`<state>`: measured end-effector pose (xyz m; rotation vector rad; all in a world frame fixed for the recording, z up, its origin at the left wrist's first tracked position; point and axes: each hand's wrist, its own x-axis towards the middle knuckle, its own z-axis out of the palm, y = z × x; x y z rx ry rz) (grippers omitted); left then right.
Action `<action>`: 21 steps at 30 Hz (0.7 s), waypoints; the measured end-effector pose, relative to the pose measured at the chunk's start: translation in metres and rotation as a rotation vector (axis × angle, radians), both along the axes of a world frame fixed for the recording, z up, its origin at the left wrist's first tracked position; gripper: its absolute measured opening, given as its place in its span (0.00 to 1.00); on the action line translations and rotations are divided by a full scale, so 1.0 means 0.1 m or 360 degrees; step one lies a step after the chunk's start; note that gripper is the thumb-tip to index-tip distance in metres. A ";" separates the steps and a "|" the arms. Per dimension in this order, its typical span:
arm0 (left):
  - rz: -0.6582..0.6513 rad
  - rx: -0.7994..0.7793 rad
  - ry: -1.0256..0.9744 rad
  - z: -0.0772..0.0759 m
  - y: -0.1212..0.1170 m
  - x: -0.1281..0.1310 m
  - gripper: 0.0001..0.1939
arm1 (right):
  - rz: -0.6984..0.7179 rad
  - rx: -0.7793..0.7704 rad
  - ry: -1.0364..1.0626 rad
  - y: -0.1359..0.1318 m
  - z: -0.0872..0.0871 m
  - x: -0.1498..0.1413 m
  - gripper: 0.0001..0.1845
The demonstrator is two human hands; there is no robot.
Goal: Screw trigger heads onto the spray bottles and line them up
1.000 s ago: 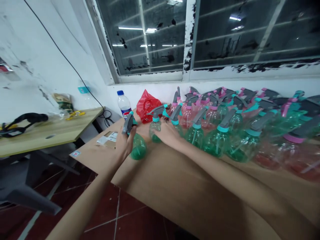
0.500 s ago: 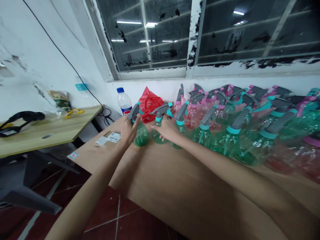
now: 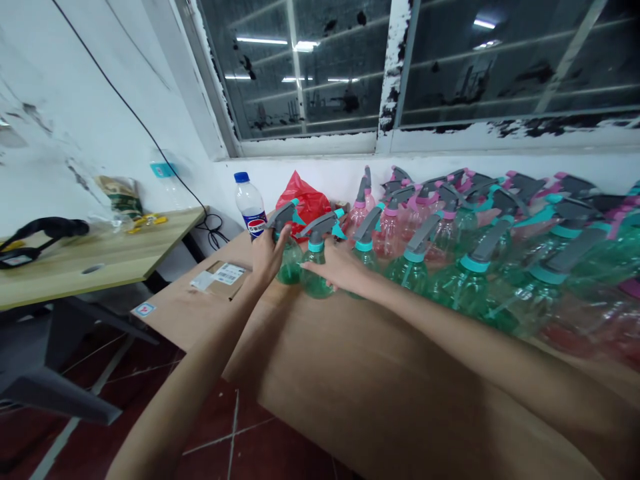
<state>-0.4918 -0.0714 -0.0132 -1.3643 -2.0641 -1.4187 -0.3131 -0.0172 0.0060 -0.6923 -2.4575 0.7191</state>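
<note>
Two green spray bottles with grey and turquoise trigger heads stand side by side at the left end of the bottle group. My left hand (image 3: 267, 259) is closed around the left side of the end spray bottle (image 3: 291, 261), just under its head. The second spray bottle (image 3: 316, 283) is in my right hand (image 3: 345, 264), whose thumb lies across its front; the other fingers are partly hidden at its right side. Right beside that hand is another green spray bottle (image 3: 365, 253), partly covered by the hand and wrist.
Many green and pink spray bottles (image 3: 457, 283) crowd the right of the brown table (image 3: 350, 360), below a window. A red plastic bag (image 3: 303, 193) and a blue-capped Pepsi bottle (image 3: 249, 203) stand behind my hands. A labelled cardboard piece (image 3: 223, 279) lies left. Headphones (image 3: 43, 237) rest on another table.
The end spray bottle, with my left hand on it, has shifted back and slightly right, closer to the second bottle. My right hand stays at the second bottle. The view has shifted slightly.
</note>
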 end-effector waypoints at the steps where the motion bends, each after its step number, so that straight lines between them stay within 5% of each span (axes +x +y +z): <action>1: -0.0001 0.0014 -0.0014 -0.01 -0.01 0.02 0.20 | 0.0048 0.0032 0.0004 -0.01 -0.01 0.03 0.33; 6: -0.0084 0.0103 -0.0106 -0.02 -0.18 0.15 0.22 | 0.0275 0.0181 0.0072 -0.11 -0.08 0.21 0.36; 13: -0.0141 0.0343 -0.0266 -0.09 -0.87 0.62 0.20 | 0.0419 0.0230 0.0086 -0.36 -0.13 0.74 0.34; 17: -0.0560 0.0035 -0.0324 -0.14 -1.12 1.09 0.24 | 0.0417 0.0248 0.0146 -0.46 -0.14 1.20 0.32; 21: -0.0955 -0.0327 -0.0264 0.01 -1.05 1.68 0.25 | 0.0344 0.0233 0.0092 -0.48 -0.15 1.69 0.34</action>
